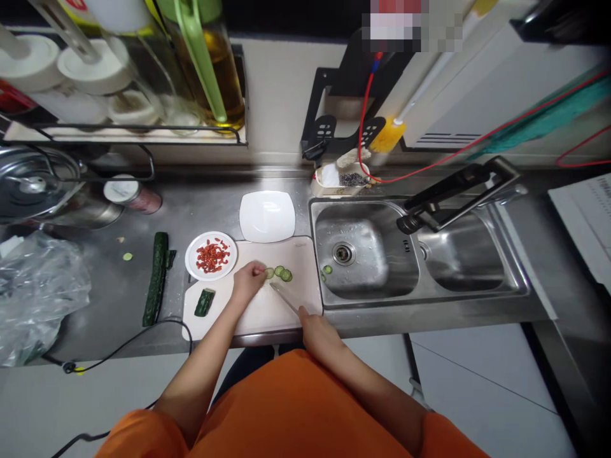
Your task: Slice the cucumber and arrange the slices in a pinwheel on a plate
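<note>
On the white cutting board [258, 317], my left hand [249, 281] is closed, its fingertips pinched at the edge of a thin cucumber slice [270, 273]. Several more cucumber slices [285, 275] lie just to the right, partly overlapping. My right hand [321, 331] grips a knife [285, 297] by its handle, the blade pointing up and left toward the slices. A short cucumber piece [204, 302] rests on the board's left part. Beside the board lies a long dark green cucumber [156, 280].
A plate of red chopped bits [195, 272] overlaps the board's upper left corner; an empty white square dish [267, 216] stands behind. To the right is a double steel sink [367, 254] with a black faucet [443, 194]. A plastic bag [41, 299] and black cable [124, 343] are left.
</note>
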Demonstrator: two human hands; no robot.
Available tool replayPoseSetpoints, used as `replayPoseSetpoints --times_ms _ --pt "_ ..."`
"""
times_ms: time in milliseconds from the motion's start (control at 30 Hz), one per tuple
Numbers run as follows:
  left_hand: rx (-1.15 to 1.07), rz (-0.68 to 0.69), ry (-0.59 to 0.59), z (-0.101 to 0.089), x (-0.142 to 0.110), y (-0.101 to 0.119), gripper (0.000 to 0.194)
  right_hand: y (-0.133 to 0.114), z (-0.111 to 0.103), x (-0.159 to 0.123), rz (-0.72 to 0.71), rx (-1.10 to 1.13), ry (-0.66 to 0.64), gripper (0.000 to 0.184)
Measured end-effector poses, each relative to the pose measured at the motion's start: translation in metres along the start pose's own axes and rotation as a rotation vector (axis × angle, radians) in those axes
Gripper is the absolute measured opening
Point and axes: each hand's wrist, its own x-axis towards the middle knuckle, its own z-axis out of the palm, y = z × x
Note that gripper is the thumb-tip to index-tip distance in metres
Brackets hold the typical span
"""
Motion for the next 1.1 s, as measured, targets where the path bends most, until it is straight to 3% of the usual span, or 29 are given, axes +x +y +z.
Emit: replayPoseSetpoints --times_ms 333,600,833,1100 --pt "0.232 0.193 0.118 0.002 -0.011 -0.008 0.017 0.0 -0.001 0.001 -0.001 -0.013 -0.01 0.047" --pt "0.231 0.297 0.141 0.007 -0.021 -0.024 0.027 -0.01 -0.007 0.005 0.001 -0.02 0.048 0.047" --pt "0.191 0.287 0.154 0.015 -0.025 -0.031 0.032 -0.028 -0.009 0.015 -0.042 -0.009 0.073 0.045" --pt "0.168 0.291 0.146 0.015 -0.024 -0.031 0.03 -0.032 -0.006 0.019 -0.044 -0.023 0.102 0.038"
